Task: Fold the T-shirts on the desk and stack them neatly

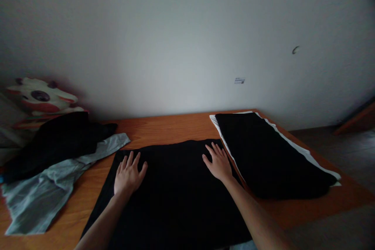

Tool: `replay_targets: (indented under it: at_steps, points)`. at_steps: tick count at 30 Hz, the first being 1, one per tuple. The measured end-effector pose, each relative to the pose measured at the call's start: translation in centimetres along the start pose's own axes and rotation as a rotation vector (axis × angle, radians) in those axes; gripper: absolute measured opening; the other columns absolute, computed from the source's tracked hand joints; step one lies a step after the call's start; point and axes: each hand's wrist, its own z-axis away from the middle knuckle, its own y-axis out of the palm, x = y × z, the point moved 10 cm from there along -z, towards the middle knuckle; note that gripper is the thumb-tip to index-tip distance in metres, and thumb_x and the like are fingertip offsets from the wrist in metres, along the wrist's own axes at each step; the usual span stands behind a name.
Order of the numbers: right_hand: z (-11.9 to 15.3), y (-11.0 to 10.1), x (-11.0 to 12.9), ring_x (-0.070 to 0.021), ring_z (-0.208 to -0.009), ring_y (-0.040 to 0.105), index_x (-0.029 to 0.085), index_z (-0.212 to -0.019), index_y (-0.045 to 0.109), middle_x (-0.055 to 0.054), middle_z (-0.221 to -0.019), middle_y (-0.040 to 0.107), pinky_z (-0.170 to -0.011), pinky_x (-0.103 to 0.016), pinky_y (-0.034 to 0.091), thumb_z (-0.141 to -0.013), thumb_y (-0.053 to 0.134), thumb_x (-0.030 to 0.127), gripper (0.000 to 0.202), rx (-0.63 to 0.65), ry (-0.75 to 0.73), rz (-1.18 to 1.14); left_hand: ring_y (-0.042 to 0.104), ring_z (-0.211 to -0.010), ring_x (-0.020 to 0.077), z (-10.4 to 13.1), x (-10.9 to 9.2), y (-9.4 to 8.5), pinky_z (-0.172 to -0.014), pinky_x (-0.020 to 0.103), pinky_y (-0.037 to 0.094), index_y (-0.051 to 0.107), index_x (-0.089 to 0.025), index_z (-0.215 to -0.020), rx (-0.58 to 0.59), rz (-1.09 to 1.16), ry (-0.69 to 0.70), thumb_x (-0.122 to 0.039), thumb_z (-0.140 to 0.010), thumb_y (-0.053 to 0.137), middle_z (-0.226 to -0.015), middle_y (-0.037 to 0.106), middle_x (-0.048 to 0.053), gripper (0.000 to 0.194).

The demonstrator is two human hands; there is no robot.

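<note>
A black piece of cloth (pixel 175 195), likely a garment, lies spread flat in front of me; its exact kind does not show. My left hand (pixel 129 174) rests palm down on its upper left part, fingers stretched out and apart. On the upper right part lies my right hand (pixel 218 162), also flat with fingers spread. Neither hand grips anything. Just right of my right hand is a folded black cloth (pixel 266 156), lying on top of a white cloth (pixel 310 158) whose edges stick out along its sides.
The wooden table (pixel 164 127) meets a pale wall (pixel 181 47) at the back. To the left, a crumpled black cloth (pixel 64 136) lies over a grey cloth (pixel 43 199). A cow-shaped plush toy (pixel 49 97) sits behind them. The table's right edge drops to the floor (pixel 316 140).
</note>
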Motion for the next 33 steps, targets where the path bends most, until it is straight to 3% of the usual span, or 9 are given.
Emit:
replay_targets:
  at_steps: [33]
  points:
    - [0.1,-0.7,0.3,-0.0256,-0.153,0.028,0.022,-0.152,0.047,-0.011,-0.164,0.035,-0.124,-0.043,0.016,-0.101,0.043,0.050,0.058,-0.008,0.007,-0.025,0.031,-0.151,0.0351,-0.4,0.6,0.7,-0.120,0.048,0.029,0.044,-0.016,-0.152,0.006,0.016,-0.011,-0.053,-0.095,0.034,-0.164,0.036,0.014,0.068]
